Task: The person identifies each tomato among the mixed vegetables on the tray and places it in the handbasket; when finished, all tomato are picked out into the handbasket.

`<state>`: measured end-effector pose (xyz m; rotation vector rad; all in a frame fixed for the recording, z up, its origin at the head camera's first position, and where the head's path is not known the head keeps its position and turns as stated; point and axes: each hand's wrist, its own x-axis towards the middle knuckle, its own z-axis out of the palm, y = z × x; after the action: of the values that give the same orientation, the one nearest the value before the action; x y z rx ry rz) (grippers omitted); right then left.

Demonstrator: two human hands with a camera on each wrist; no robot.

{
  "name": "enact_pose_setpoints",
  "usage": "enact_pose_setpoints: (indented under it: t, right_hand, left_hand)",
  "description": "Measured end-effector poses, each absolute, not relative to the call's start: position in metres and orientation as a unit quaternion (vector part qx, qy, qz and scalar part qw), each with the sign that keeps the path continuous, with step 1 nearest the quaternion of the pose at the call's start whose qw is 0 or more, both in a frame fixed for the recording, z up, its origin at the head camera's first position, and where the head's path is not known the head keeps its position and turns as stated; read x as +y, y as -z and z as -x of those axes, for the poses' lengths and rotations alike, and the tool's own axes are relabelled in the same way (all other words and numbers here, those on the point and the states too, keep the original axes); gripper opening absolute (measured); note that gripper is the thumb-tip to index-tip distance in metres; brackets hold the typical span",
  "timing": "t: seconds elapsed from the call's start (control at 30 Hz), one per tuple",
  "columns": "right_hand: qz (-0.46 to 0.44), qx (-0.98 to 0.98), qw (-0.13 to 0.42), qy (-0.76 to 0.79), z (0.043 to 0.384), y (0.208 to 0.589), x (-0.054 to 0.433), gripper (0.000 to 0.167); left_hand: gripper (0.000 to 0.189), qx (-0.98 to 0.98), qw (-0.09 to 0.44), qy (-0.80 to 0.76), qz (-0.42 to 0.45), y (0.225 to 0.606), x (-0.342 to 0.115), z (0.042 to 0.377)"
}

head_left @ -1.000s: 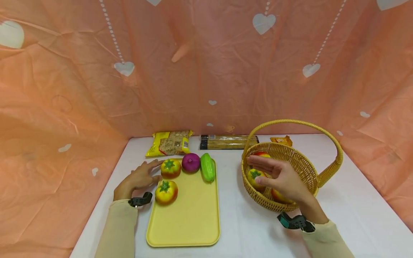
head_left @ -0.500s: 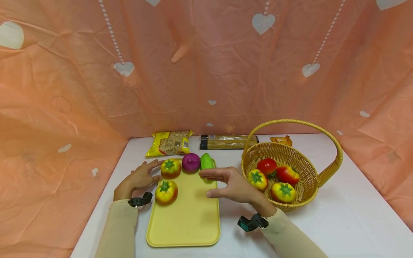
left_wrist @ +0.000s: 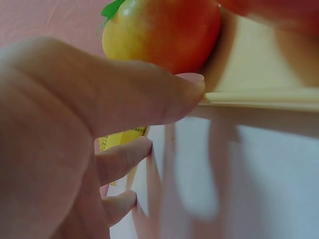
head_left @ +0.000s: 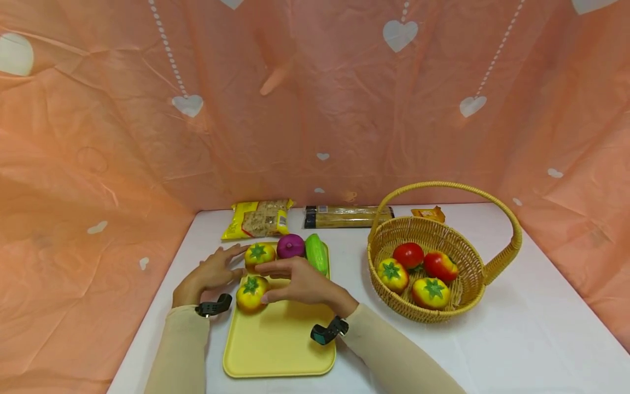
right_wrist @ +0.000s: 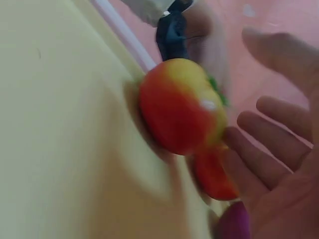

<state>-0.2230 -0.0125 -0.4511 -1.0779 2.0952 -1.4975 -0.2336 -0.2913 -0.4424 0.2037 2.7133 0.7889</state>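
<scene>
R grip (head_left: 306, 282) moved, basket (head_left: 450, 241) to tray (head_left: 278, 347), nr front tomato (head_left: 251, 295)

Heart-dotted peach cloth (head_left: 315, 120) hangs behind a white tabletop (head_left: 531, 328).

Left hand (head_left: 211, 272) is just outside the left edge of the tray (head_left: 279, 374), near its far-left corner; fingers extended, thumb apart, its tip at the rim, contact unclear. Left forearm (head_left: 181, 350) runs alongside that edge. Right hand (head_left: 307, 282) is above the tray, fingers pointing leftward, thumb separated; right wrist (head_left: 345, 306) near the right edge.
</scene>
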Motion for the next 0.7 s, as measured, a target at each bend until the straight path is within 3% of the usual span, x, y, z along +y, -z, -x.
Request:
enact_pose_setpoints:
  t: [0.27,0.53,0.7]
  right_hand:
    - [0.377,0.804,0.135,0.440,0.231,0.457,-0.028,0.055]
    - [0.384,0.794,0.153,0.446,0.229,0.464,-0.027,0.055]
    - [0.373,0.782,0.166,0.471,0.216,0.459,-0.002,0.054]
  left_hand:
    - [0.073,0.949,0.152,-0.264,-0.080,0.439,-0.290,0.235]
    - [0.074,0.954,0.148,-0.245,-0.092,0.442,-0.295,0.239]
    - [0.076,0.951,0.157,-0.250,-0.092,0.441,-0.293,0.237]
